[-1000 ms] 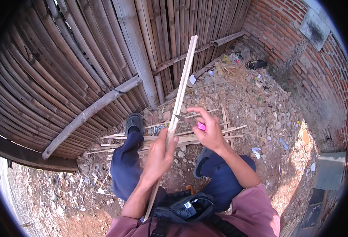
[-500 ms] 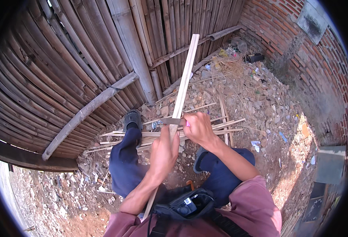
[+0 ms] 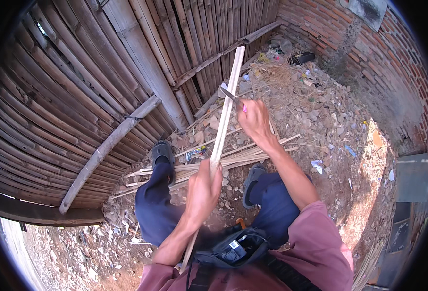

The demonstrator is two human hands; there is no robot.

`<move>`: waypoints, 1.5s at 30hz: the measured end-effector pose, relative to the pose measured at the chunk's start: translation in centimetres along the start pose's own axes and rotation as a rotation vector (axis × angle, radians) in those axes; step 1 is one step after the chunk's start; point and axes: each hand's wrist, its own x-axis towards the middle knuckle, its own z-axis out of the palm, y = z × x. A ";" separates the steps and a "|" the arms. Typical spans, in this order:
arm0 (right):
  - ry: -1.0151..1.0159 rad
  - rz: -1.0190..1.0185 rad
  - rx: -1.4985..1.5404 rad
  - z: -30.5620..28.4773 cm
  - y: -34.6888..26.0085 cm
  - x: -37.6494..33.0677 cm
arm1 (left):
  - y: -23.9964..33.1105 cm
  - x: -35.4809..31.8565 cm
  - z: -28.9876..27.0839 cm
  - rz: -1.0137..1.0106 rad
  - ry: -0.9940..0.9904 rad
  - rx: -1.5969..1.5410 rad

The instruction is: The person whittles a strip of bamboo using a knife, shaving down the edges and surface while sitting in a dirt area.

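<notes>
My left hand (image 3: pixel 203 191) is closed round a long pale strip of split bamboo (image 3: pixel 227 109). The strip slants upward and away from me, and its lower end runs back beneath my left forearm to my waist. My right hand (image 3: pixel 256 120) grips a knife (image 3: pixel 230 95) with a pinkish handle partly hidden by the fingers. Its dark blade lies across the upper part of the strip, well above my left hand. Below the strip, several similar bamboo strips (image 3: pixel 243 157) lie in a loose pile on the ground between and beyond my feet.
A bamboo wall (image 3: pixel 126 77) rises at the left and ahead. On the right stands a brick wall (image 3: pixel 379 63). Rubble and litter (image 3: pixel 316 121) cover the ground. An open black waist bag (image 3: pixel 252 245) sits at my lap.
My right hand has moved the knife up along the bamboo strip, away from my left hand. My left hand keeps its hold. The view has shifted slightly.
</notes>
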 end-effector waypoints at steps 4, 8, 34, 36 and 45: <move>0.009 -0.174 0.027 0.4 -1.0 -1.8 | 0.2 0.4 -0.2 -0.034 -0.023 -0.029; -0.081 -0.248 0.063 0.9 -1.9 -3.6 | -0.6 0.2 0.0 -0.015 -0.009 0.034; -0.358 0.644 1.139 -2.9 5.8 0.8 | -3.2 -4.3 -2.8 -0.149 -0.265 0.041; -0.480 0.591 1.288 -2.2 4.1 0.3 | -4.1 -3.9 -2.5 -0.104 -0.278 0.006; -0.379 0.617 1.461 -1.7 3.0 -0.4 | -3.6 -3.7 -2.9 -0.312 -0.461 -0.274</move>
